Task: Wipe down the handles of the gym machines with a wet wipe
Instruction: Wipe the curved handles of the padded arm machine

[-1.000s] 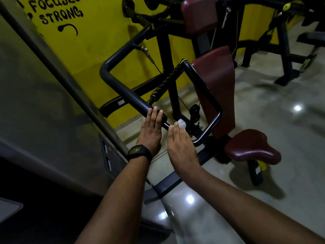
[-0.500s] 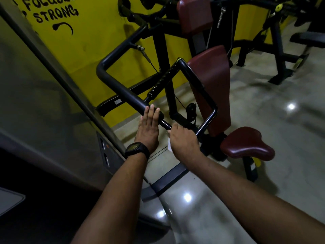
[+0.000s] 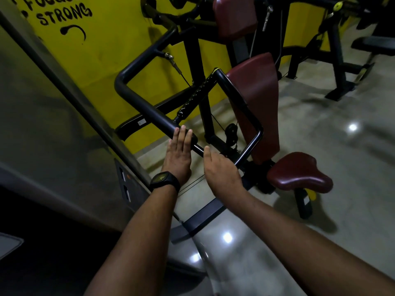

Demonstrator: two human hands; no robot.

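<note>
Head view: left hand [image 3: 179, 155] is laid flat on the handle [image 3: 149, 113] at its 12 o'clock; the thin bar [image 3: 198, 149] at 3 o'clock is covered by the right hand [image 3: 222, 170], grip and wet wipe hidden; wiping is judged unfinished.

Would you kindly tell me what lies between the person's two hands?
In the head view, only a short bare stretch of thin black bar lies between the left hand and the right hand.

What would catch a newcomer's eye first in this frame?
Two bare hands at centre: the left hand, wearing a black watch, lies flat on the thick black handle, while the right hand curls over the thin bar beside it. Behind glows a yellow wall; the maroon seat sits lower right.
</note>
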